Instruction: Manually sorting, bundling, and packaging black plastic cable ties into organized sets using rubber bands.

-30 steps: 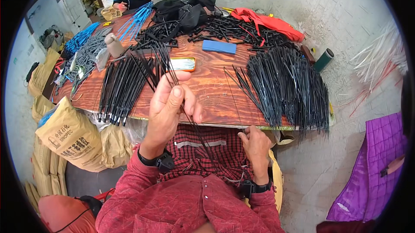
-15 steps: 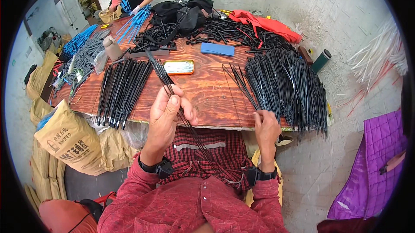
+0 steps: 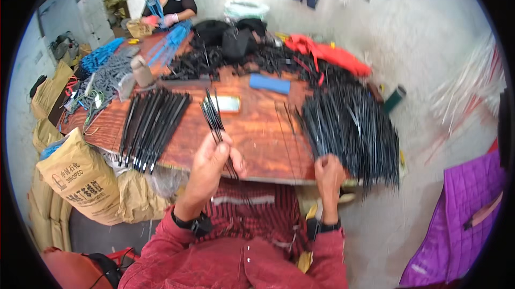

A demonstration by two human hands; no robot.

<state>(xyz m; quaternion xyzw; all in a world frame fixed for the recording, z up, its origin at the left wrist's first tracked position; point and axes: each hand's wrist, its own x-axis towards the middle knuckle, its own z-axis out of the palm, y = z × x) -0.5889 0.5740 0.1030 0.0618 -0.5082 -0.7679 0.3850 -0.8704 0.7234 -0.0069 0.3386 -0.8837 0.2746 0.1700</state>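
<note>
My left hand (image 3: 210, 163) is closed round a small bundle of long, thin black cable ties (image 3: 213, 118). Their upper ends fan out above my thumb, and the lower ends hang down toward my lap. At the table's front edge, my right hand (image 3: 329, 173) pinches the lower ends of a few black ties; its fingertips are partly hidden. Just beside it lies a thick pile of black cable ties (image 3: 351, 133), with a few loose strands at its left side. On the left part of the table, black ties lie in sorted bundles (image 3: 153, 128).
A shallow tin (image 3: 230, 104) and a blue block (image 3: 270, 84) lie mid-table. Behind them are heaped black parts, a black bag (image 3: 238, 42) and red cloth (image 3: 327, 55). A co-worker (image 3: 170, 7) handles blue ties at the far left. A paper sack (image 3: 80, 176) stands left.
The view has tilted, so the table sits lower in it. The bundle in my left hand stands more upright. My right hand stays beside the pile. The co-worker's hands have come down.
</note>
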